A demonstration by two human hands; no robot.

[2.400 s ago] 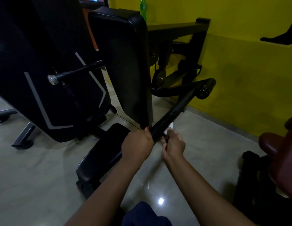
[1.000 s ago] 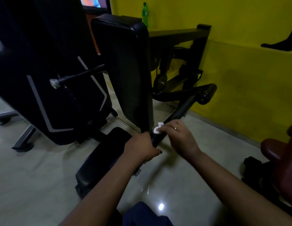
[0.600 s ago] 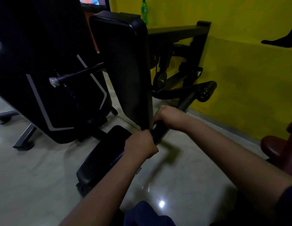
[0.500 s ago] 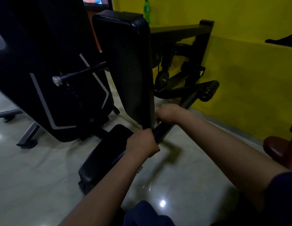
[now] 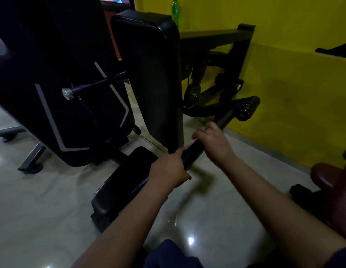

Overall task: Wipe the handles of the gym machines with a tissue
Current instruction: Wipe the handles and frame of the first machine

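On handle (image 5: 193, 151): left hand (image 5: 168, 171), right hand (image 5: 214, 145) (backrest (image 5: 149, 74) close).

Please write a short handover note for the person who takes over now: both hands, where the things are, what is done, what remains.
Left hand: grips the near end of the black handle.
Right hand: curled over the handle farther up, toward the roller pad.
Tissue: not visible, probably under the right hand.
Done: wiping this handle is under way; how much is clean cannot be told.
Left: likely the stretch up to the roller pad, then other machines.
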